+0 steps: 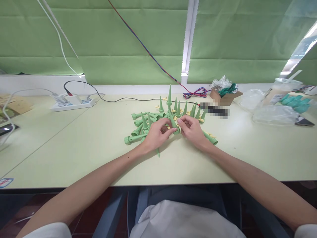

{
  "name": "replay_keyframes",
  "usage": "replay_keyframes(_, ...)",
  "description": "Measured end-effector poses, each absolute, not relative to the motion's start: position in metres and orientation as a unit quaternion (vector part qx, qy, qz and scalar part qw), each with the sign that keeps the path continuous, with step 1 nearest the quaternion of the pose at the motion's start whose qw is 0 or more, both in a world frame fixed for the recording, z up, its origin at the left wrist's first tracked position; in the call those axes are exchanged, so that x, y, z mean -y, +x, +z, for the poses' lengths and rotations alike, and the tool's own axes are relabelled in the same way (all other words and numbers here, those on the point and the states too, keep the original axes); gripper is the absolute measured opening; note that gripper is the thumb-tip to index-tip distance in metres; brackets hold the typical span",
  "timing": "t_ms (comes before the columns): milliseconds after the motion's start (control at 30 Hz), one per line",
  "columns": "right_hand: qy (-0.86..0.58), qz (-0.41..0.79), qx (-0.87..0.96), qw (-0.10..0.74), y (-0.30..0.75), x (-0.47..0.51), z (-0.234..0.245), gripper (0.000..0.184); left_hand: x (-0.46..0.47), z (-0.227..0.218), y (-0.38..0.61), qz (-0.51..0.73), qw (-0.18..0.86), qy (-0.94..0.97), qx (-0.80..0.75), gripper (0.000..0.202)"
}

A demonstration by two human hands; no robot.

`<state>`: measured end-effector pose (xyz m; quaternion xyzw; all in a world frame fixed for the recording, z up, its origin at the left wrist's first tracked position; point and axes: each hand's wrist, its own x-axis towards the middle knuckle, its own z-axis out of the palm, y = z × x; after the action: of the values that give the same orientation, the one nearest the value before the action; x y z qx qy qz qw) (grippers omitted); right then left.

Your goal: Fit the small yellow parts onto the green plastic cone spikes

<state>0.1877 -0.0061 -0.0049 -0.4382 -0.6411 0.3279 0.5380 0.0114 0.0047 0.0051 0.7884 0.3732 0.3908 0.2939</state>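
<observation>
My left hand (156,134) and my right hand (192,130) meet over a pile of green plastic cone spikes (146,124) on the pale green table (74,148). Both hands pinch one green spike (173,124) between them, its tip pointing up and left. Several spikes lie flat to the left of my left hand. Others stand upright behind the hands (169,97). Small yellowish pieces (210,135) lie scattered among the spikes. Another spike (210,138) lies under my right wrist.
A white power strip (71,102) with plugged cables sits at the back left. A small cardboard box (224,96) with plastic wrap stands at the back right. Clear bags (274,114) and teal parts (297,102) lie far right. A phone (6,129) rests at the left edge.
</observation>
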Motion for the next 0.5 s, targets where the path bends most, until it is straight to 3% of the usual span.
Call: replay_keyframes(500, -0.456, 0.323, 0.650, 0.515, 0.188, 0.004, -0.005, 0.036, -0.011, -0.007, 0.008, 0.446, 0.023, 0.866, -0.227, 0.006)
